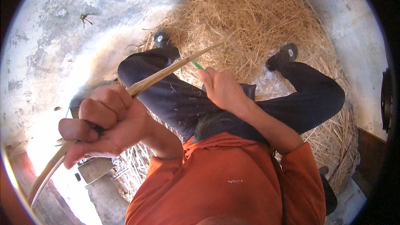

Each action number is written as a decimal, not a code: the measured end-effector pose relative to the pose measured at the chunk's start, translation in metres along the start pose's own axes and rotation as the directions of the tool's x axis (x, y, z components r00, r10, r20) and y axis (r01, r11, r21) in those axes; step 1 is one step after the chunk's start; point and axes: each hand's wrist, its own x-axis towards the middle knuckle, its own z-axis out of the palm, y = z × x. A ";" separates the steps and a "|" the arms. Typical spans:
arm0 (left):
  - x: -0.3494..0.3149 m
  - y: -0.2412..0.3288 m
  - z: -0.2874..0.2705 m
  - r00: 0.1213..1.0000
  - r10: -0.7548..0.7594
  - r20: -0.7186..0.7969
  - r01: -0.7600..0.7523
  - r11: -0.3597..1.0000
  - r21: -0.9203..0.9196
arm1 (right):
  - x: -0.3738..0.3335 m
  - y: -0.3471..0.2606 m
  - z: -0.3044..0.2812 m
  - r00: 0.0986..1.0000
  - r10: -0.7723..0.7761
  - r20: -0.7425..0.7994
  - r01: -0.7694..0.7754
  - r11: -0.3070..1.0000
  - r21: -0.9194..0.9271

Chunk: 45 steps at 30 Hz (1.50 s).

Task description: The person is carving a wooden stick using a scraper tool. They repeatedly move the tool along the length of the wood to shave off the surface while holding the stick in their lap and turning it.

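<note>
A long, pale split strip of wood or bamboo (166,71) runs slantwise from the lower left up over my left thigh, narrowing to a thin far end. Near its middle my left hand (112,118) is closed around it, with the rear part bending down behind the fist. My right hand (227,89) is held over my lap, its fingers curled closed. From its thumb side sticks out a short green piece (197,65), lying close to the strip; the rest of it is hidden, so I cannot tell its kind.
Loose straw-like shavings (246,12) cover the floor ahead, around my dark shoes (282,57) and bent legs. Pale, stained wall surfaces (50,29) stand at the left and right. A grey flat-sided object (96,169) lies below my left hand, beside a bright sunlit patch.
</note>
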 end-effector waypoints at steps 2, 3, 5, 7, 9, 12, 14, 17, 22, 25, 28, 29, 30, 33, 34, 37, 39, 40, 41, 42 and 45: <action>0.000 0.000 -0.001 1.000 0.011 0.003 -0.011 0.999 -0.045 | 0.004 0.030 0.008 0.999 0.038 -0.008 -0.038 0.999 -0.038; -0.001 0.000 -0.001 1.000 0.009 0.007 -0.009 1.000 -0.029 | 0.009 0.032 0.005 0.998 0.054 -0.010 -0.055 0.997 -0.061; -0.004 0.003 -0.001 1.000 0.005 0.013 -0.005 1.000 0.005 | 0.007 0.028 -0.002 0.994 0.083 0.069 -0.076 0.992 -0.099; -0.003 0.001 0.000 1.000 -0.004 0.024 0.004 1.000 -0.018 | 0.007 0.019 -0.003 0.996 0.080 0.047 -0.077 0.995 -0.062; -0.002 0.000 0.000 1.000 -0.009 0.028 0.009 1.000 -0.027 | 0.004 0.022 0.002 0.998 0.066 0.022 -0.065 0.997 -0.036; 0.001 0.000 -0.001 1.000 -0.003 0.014 0.002 1.000 0.028 | 0.014 0.042 0.002 0.990 0.130 0.050 -0.126 0.990 -0.066; 0.000 0.000 -0.001 1.000 0.014 -0.003 -0.014 0.992 0.127 | 0.018 0.050 -0.002 0.992 0.106 0.061 -0.098 0.988 -0.118; 0.000 0.000 0.000 1.000 0.007 -0.008 -0.006 0.997 0.083 | 0.012 0.031 -0.002 0.996 0.060 0.062 -0.057 0.997 -0.048; 0.003 -0.002 -0.003 1.000 -0.001 -0.013 0.003 0.994 0.107 | 0.026 0.066 0.003 0.980 0.167 0.108 -0.157 0.983 -0.095; 0.004 -0.001 -0.004 1.000 -0.005 -0.028 0.009 0.991 0.131 | 0.029 0.062 0.004 0.988 0.107 0.115 -0.096 0.991 -0.098; 0.005 0.000 -0.003 1.000 -0.003 -0.021 0.006 0.991 0.133 | 0.025 0.052 0.005 0.981 0.152 0.122 -0.145 0.987 -0.063; 0.005 0.001 -0.003 1.000 -0.001 -0.017 0.004 0.991 0.136 | 0.030 0.060 0.005 0.961 0.228 0.154 -0.219 0.973 -0.071; 0.003 0.002 -0.002 1.000 -0.006 -0.020 0.008 0.990 0.144 | 0.033 0.070 0.006 0.934 0.306 0.183 -0.296 0.952 -0.081; 0.002 -0.004 0.001 1.000 -0.005 -0.021 0.008 0.991 0.130 | 0.041 0.102 0.007 0.970 0.227 0.084 -0.207 0.958 -0.199; 0.002 -0.004 0.000 1.000 -0.005 -0.027 0.008 0.991 0.130 | 0.038 0.100 0.008 0.972 0.219 0.090 -0.199 0.962 -0.188; 0.002 0.000 0.002 0.996 0.022 -0.088 0.000 0.970 0.243 | 0.036 0.090 0.010 0.972 0.207 0.110 -0.193 0.973 -0.127; 0.001 0.000 0.006 0.988 0.060 -0.140 -0.010 0.943 0.332 | 0.034 0.095 0.016 0.964 0.232 0.127 -0.228 0.972 -0.048; 0.002 -0.002 0.010 0.982 0.082 -0.168 -0.016 0.932 0.361 | 0.039 0.115 0.018 0.974 0.214 0.067 -0.207 0.973 -0.102; 0.001 -0.002 0.012 0.975 0.106 -0.195 -0.021 0.920 0.392 | 0.043 0.131 0.025 0.969 0.242 0.054 -0.232 0.962 -0.142; 0.001 -0.004 0.011 0.986 0.072 -0.152 -0.018 0.942 0.334 | 0.049 0.142 0.028 0.963 0.268 0.034 -0.258 0.948 -0.185; -0.001 0.004 0.008 0.998 0.014 -0.069 0.003 0.971 0.240 | 0.060 0.172 0.037 0.951 0.308 0.029 -0.287 0.914 -0.287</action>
